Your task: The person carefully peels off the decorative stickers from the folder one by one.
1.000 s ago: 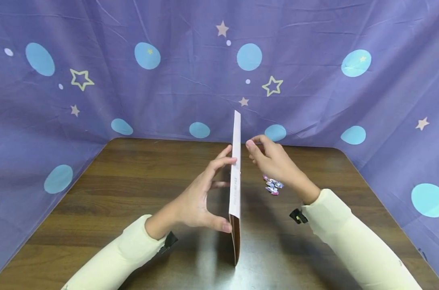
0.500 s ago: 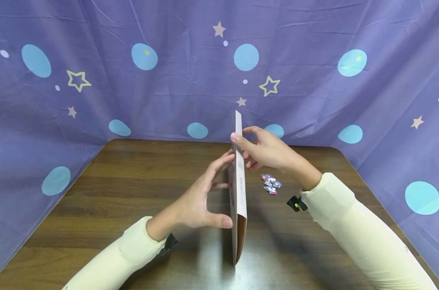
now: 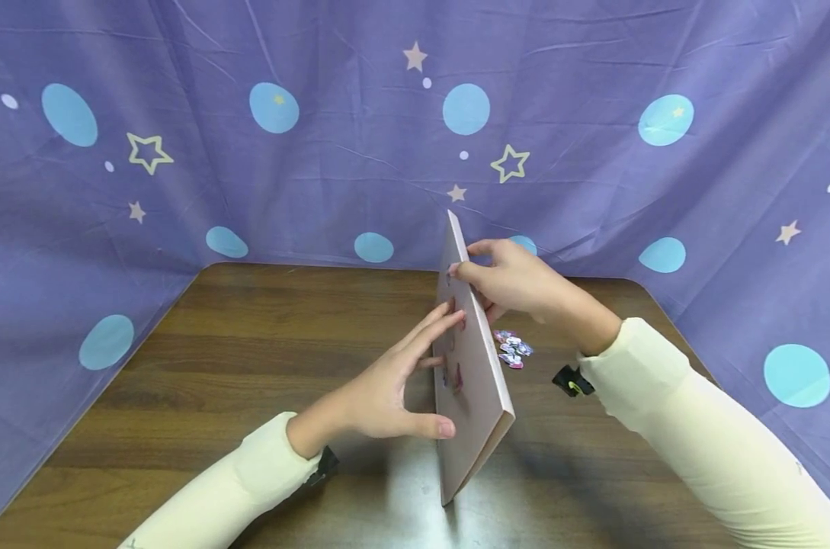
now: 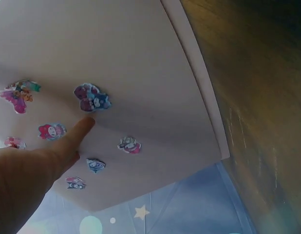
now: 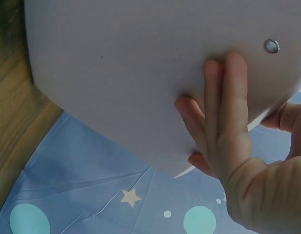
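Note:
A pale binder [image 3: 472, 396] stands on edge on the table, tilted to the right, with its spine uppermost. Several small cartoon stickers, one of them a purple and blue sticker [image 4: 92, 97], are scattered over its left cover. My left hand [image 3: 390, 389] reaches to that cover with fingers spread and mostly straight; the left wrist view has a digit touching or very near the purple and blue sticker. My right hand [image 3: 524, 282] grips the spine toward its far end, thumb over the left side and fingers against the plain right cover, which bears a metal rivet [image 5: 272, 46].
On the wooden table [image 3: 284, 320], just right of the binder, lies a small pile of loose cartoon stickers [image 3: 513, 348]. A purple curtain [image 3: 360, 152] with stars and blue dots hangs behind and along both sides.
My right hand came over from the right and took hold of the spine. The binder's top has leaned to the right, bringing its stickered cover into view. My left hand shifted slightly right with it.

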### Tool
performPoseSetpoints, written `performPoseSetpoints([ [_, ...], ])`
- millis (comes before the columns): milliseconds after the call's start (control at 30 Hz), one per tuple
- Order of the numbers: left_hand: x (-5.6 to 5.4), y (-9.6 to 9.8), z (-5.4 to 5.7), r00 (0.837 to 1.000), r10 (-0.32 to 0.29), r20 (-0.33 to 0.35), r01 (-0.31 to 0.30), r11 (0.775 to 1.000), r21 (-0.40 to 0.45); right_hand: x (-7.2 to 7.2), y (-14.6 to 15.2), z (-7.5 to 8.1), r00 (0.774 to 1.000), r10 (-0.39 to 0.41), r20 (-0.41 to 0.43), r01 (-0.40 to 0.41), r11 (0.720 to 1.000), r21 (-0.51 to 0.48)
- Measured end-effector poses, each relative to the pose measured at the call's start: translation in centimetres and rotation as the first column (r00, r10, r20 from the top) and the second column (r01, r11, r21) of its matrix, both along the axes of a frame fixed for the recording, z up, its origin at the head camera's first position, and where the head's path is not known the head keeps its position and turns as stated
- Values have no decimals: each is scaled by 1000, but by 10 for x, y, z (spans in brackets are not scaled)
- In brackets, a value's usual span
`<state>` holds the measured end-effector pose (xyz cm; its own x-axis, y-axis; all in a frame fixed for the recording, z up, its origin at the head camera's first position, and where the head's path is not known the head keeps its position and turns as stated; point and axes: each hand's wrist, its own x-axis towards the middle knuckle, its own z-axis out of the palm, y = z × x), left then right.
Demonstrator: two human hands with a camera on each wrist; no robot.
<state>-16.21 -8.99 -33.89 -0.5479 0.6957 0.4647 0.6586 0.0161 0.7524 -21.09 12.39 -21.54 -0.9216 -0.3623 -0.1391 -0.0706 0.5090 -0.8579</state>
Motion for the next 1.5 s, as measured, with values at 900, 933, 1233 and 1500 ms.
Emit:
performPoseSetpoints([
  [900, -9, 0, -6, 947, 287, -143, -310, 933, -181, -12, 55, -34, 989, 76, 125, -39, 961, -275],
  [933, -13, -3, -5, 936, 321, -146, -343, 924, -169, -13, 56, -36, 990, 64, 126, -25, 957, -290],
  [1233, -56, -36, -12, 768, 622, 154, -566, 771, -292, -25, 73, -62, 990, 32, 137, 24, 922, -387],
  [1500, -80, -61, -21, 534, 461, 709, -362, 882, -301, -32, 77, -95, 982, 29, 187, 70, 861, -503],
])
